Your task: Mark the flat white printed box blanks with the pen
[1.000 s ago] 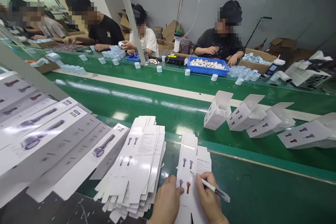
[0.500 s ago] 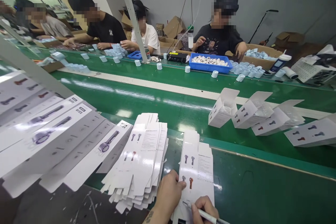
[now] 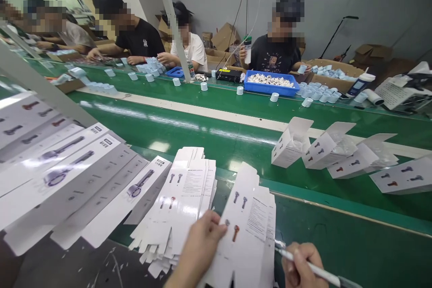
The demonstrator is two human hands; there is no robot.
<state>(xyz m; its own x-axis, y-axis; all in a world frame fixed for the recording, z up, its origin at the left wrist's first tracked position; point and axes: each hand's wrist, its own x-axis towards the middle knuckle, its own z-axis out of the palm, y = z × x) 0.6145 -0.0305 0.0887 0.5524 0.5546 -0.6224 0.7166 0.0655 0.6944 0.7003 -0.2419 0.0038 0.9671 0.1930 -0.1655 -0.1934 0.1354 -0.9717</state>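
Observation:
My left hand (image 3: pixel 201 244) pinches the left edge of a flattened white carton (image 3: pixel 241 247) printed with small handheld fans and text. This carton is tilted a little, and another flat one shows beneath its right side. In my right hand (image 3: pixel 301 264) is a white pen (image 3: pixel 322 273), its thin tip just off the carton's right edge. Left of my left hand lies a thick stack of flattened cartons (image 3: pixel 192 189), fanned unevenly. Further left are larger overlapping rows of printed cartons (image 3: pixel 111 184).
Opened boxes (image 3: pixel 290 146) with clear plastic inside stand on the green conveyor belt (image 3: pixel 209 130) at right. Across it, several people work beside light-blue cups (image 3: pixel 274 97) and a blue tray (image 3: pixel 270 90) of small white parts. A slanted white post (image 3: pixel 172 22) rises at centre left.
My right hand has moved right with the pen, off the carton's face. My left hand has shifted left and the carton has turned. Across the belt, a person now holds a green-capped bottle.

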